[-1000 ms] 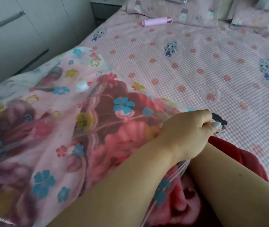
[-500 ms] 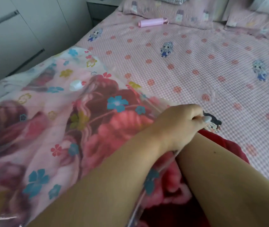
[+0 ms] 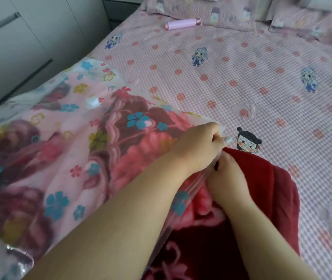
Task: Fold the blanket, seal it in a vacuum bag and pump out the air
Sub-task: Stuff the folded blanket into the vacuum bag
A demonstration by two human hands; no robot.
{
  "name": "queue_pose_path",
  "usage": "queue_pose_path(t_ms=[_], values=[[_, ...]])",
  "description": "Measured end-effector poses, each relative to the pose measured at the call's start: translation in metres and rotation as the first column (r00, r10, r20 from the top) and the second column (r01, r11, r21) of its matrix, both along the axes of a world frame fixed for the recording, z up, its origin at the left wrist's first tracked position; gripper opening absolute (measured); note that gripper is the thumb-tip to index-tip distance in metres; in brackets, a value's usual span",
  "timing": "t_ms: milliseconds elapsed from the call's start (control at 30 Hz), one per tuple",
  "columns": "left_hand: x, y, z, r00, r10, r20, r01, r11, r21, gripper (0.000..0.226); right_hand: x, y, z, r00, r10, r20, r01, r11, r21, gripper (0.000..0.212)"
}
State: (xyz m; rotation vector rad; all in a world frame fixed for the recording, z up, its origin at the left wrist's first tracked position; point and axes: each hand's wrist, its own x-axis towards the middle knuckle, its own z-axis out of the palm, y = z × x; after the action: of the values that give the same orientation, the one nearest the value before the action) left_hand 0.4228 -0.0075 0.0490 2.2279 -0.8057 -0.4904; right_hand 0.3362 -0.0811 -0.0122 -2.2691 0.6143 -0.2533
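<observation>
Head view, bed [image 3: 242, 77] w/ pink checked sheet as landmark. Bag [image 3: 60, 150], clear plastic w/ flower print, lies on the bed's near-left part, its far corner close to the bed's left edge. White round valve [image 3: 92, 102] sits on the bag's top face, toward that far corner. Blanket [image 3: 262, 188], red w/ pink floral pattern, is partly inside the bag: most of it shows through the plastic, while a red portion sticks out of the bag's right-hand mouth onto the sheet, toward the bed's near edge.

Left hand [image 3: 197, 146]: fingers curled, pinching the bag's mouth edge at its far end, thumb and fingertips pressed together on the plastic. Right hand [image 3: 227, 174]: just below the left, touching it, fingers bent down at the mouth edge against the blanket; whether it pinches plastic or blanket cannot be told, fingertips hidden. Both forearms cross the bag's mouth from the near edge of the bed.

Pump [image 3: 182, 24], pink cylinder, lies on the bed's far side, just before the pillows [image 3: 201, 9], well apart from bag and hands. Cabinet [image 3: 19, 37], grey-white, stands left of the bed.
</observation>
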Motion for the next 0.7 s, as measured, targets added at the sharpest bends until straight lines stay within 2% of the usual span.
queue_pose_path(t_ms=[67,133,167,200,267,300,333,433,533,567,633,700], values=[[-0.004,0.014,0.004,0.998,0.06,0.029,-0.06,0.998,-0.006,0.029,-0.017,0.026,-0.003,0.993,0.038,0.111,-0.028,0.995,-0.096,0.028],[-0.012,0.034,0.01,0.99,0.12,0.074,-0.116,0.992,-0.056,0.033,-0.024,0.044,-0.007,0.966,0.225,0.124,-0.196,0.958,-0.208,0.042],[-0.017,0.045,0.013,0.982,0.15,0.116,-0.141,0.987,-0.08,0.034,-0.019,0.046,-0.012,0.946,0.293,0.137,-0.272,0.95,-0.153,0.039],[-0.022,0.058,0.015,0.971,0.177,0.162,-0.163,0.982,-0.096,0.035,-0.012,0.045,-0.012,0.932,0.325,0.161,-0.332,0.943,0.016,0.036],[-0.037,0.087,0.018,0.952,0.221,0.214,-0.198,0.972,-0.123,0.037,-0.01,0.039,-0.003,0.908,0.334,0.254,-0.413,0.814,0.407,0.044],[-0.047,0.102,0.017,0.946,0.234,0.223,-0.209,0.969,-0.133,0.038,-0.014,0.037,-0.002,0.895,0.329,0.302,-0.443,0.745,0.499,0.049],[-0.057,0.116,0.016,0.943,0.242,0.229,-0.219,0.968,-0.124,0.038,-0.022,0.036,-0.002,0.876,0.36,0.322,-0.48,0.72,0.5,0.054],[-0.095,0.151,0.006,0.949,0.225,0.222,-0.23,0.973,-0.002,0.038,-0.046,0.036,-0.003,0.839,0.487,0.244,-0.544,0.768,0.339,0.064],[-0.131,0.173,-0.005,0.924,0.11,0.365,-0.203,0.952,0.227,0.048,-0.063,0.038,-0.002,0.791,0.591,0.155,-0.608,0.788,0.095,0.064],[-0.139,0.177,-0.01,0.908,0.098,0.406,-0.215,0.943,0.254,0.045,-0.068,0.042,-0.002,0.778,0.618,0.11,-0.622,0.783,0.008,0.064],[-0.148,0.184,-0.014,0.883,0.129,0.452,-0.253,0.941,0.226,0.023,-0.079,0.054,-0.002,0.769,0.639,-0.013,-0.634,0.759,-0.146,0.068],[-0.149,0.19,-0.014,0.875,0.186,0.447,-0.289,0.942,0.173,0.011,-0.082,0.069,-0.006,0.764,0.621,-0.176,-0.645,0.728,-0.231,0.072]])
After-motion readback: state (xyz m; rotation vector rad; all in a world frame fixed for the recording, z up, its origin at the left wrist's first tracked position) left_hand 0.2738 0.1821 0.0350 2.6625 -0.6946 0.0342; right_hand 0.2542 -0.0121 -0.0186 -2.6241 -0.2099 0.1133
